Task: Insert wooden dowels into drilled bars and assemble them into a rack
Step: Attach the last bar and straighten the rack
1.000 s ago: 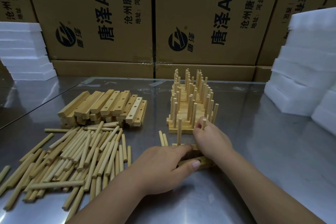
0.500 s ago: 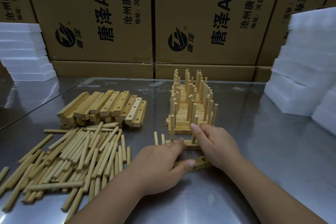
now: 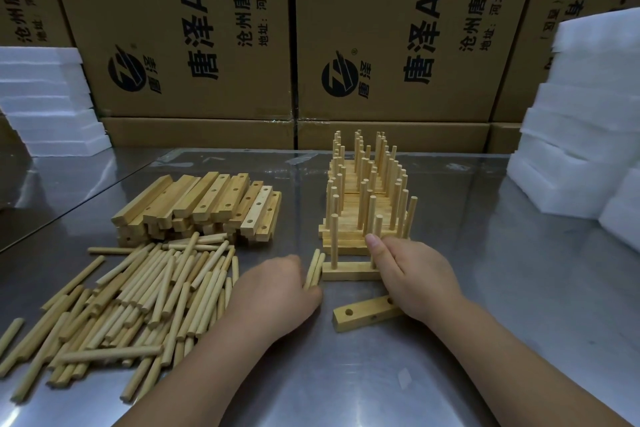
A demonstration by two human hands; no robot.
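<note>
Left hand and right hand bare; forearms bare to the frame edge; fingers short-nailed.

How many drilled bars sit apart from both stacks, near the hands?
2. A bar with a standing dowel, just before the assembled stack; an empty bar nearer, partly under the right hand.

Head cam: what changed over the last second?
Left hand left the doweled bar and moved left to the two loose dowels; grip unclear. Right hand dropped from a dowel top to hold that bar's right end. Spare bar, rack, dowel pile, bar stack unchanged.
</note>
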